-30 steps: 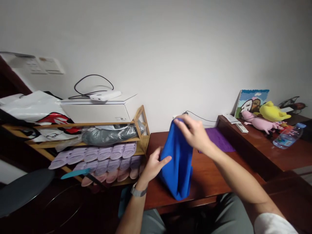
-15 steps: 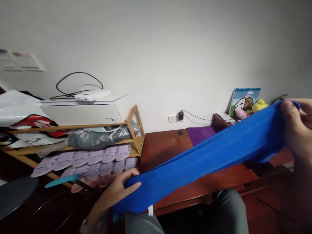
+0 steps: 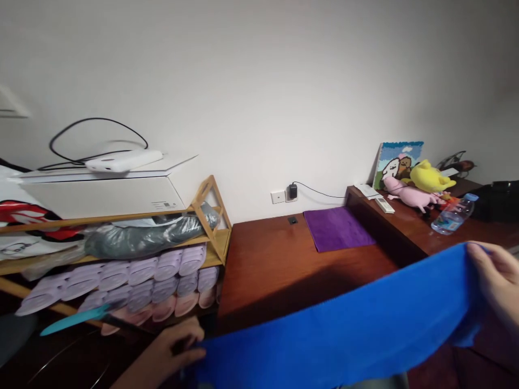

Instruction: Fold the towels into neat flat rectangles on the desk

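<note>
A blue cloth, a towel by its look, stretches as a long folded band between my two hands. At its lower left end my left hand pinches the edge between thumb and fingers. The right end sits higher, gripped by my right hand with the thumb on top; a loose corner droops below it. Part of the cloth's lower edge runs out of the picture. Behind it, a folded purple cloth lies flat on the reddish-brown wooden desk.
Left of the desk stands a wooden rack with several lilac and pink slippers, topped by a white box. On the right, a raised surface carries a plastic bottle, plush toys and a remote control.
Both hands have lowered with the blue cloth, the right one most. The view has shifted right, so the bottle and remote control now show.
</note>
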`<state>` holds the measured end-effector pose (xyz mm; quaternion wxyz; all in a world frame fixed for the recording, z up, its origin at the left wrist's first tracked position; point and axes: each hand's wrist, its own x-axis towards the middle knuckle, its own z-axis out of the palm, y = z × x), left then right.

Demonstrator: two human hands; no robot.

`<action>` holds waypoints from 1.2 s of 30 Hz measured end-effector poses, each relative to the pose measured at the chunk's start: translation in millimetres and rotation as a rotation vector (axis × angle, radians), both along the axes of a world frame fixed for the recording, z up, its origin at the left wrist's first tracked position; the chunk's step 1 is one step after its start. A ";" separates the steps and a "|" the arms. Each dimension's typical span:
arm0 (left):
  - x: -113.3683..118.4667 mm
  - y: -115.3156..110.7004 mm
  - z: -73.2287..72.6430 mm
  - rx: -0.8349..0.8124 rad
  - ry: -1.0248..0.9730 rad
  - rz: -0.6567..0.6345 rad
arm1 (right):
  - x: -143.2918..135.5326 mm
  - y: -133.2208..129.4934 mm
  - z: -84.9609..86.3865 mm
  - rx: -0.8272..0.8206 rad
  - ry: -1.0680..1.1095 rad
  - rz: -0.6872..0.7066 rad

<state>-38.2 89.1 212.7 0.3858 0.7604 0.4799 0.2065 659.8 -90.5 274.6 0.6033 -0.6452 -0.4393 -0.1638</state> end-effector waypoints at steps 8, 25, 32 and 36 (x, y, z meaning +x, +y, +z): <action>75.7 151.7 -60.8 0.176 0.115 0.081 | 30.9 164.8 -116.4 -0.539 0.231 0.093; 82.2 86.3 -249.8 0.554 0.486 0.396 | -49.2 154.7 -344.3 -0.954 -0.263 0.149; 70.3 42.3 -245.2 0.585 0.471 0.397 | -49.4 132.2 -351.8 -0.977 -0.341 0.210; 77.5 52.0 -246.6 0.558 0.483 0.273 | -52.2 117.8 -354.3 -1.005 -0.359 0.217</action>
